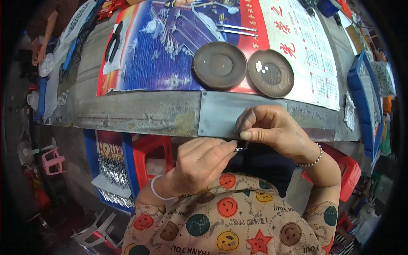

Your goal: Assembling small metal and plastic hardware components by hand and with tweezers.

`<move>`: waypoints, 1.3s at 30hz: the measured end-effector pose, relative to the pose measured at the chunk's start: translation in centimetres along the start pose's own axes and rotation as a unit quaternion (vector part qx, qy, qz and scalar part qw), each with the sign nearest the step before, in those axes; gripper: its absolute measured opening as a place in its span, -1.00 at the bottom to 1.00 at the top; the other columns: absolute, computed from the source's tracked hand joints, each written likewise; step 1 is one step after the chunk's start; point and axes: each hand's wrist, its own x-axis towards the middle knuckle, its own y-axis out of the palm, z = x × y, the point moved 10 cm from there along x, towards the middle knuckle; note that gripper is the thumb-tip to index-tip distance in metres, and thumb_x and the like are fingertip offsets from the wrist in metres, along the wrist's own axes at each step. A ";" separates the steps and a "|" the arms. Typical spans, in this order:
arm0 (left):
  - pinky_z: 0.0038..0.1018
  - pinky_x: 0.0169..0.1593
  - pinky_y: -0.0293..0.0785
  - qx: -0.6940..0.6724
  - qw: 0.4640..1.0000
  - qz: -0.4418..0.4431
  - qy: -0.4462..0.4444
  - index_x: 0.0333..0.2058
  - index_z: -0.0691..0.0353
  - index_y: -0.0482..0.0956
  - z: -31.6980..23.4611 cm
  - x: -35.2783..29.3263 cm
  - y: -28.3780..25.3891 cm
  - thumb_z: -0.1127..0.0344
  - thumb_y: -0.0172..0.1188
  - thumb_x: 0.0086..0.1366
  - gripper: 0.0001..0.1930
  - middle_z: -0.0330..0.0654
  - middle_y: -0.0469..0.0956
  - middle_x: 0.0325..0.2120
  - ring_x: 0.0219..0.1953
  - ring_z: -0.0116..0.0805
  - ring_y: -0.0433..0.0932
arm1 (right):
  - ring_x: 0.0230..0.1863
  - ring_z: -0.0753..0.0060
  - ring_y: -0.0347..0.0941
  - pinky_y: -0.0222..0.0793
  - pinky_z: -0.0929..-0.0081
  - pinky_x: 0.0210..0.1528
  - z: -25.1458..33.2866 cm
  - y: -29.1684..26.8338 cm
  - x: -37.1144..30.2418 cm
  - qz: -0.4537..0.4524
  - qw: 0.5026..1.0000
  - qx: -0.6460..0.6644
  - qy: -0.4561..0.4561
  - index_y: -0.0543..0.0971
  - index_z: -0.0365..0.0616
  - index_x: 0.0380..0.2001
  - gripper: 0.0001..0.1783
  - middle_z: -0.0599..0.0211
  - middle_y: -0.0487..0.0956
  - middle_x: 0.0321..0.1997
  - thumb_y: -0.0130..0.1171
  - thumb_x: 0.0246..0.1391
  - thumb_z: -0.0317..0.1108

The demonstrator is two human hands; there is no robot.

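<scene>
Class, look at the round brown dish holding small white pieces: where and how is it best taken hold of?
I'd pinch the right-hand rim of the dish, coming from the right: its rounded edge looks graspable there, the other brown dish crowds its left, and the white pieces lie left of its middle.

left hand [204, 161]: small metal piece [241, 149] | right hand [270, 131]: pinched nearby | right brown dish [279, 81]: white pieces [259, 66]
</scene>
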 end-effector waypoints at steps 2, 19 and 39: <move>-0.42 -0.49 0.44 0.029 0.999 0.013 0.014 -0.28 0.34 0.50 -0.2 -0.1 0.4 0.59 0.30 -0.04 -0.71 -0.08 0.56 -0.47 -0.54 -0.19 0.55 | -0.33 0.69 0.35 0.29 0.68 -0.29 -0.6 0.1 -0.6 -0.012 0.999 -0.003 0.034 0.50 -0.29 -0.39 -0.78 0.46 0.50 -0.38 0.16 0.15 -0.31; -0.54 -0.62 0.27 0.136 0.979 0.072 0.136 -0.37 0.34 0.47 -2.9 0.0 2.2 0.44 0.18 -0.02 -0.80 -0.05 0.51 -0.48 -0.62 -0.38 0.45 | -0.36 0.57 0.37 0.33 0.55 -0.26 -0.3 1.0 -1.7 0.042 0.986 -0.160 0.017 0.48 -0.32 -0.42 -0.80 0.36 0.47 -0.43 0.13 0.16 -0.37; -0.51 -0.49 0.45 -0.106 0.987 0.060 -0.109 -0.24 0.38 0.52 2.3 0.3 3.0 0.65 0.16 0.06 -0.77 -0.05 0.57 -0.53 -0.55 -0.29 0.57 | -0.31 -0.02 0.43 0.34 0.28 -0.26 7.4 -10.7 0.9 -0.234 0.722 -0.609 -0.230 0.48 -0.30 -0.34 -0.83 0.08 0.47 -0.31 0.15 -0.09 -0.57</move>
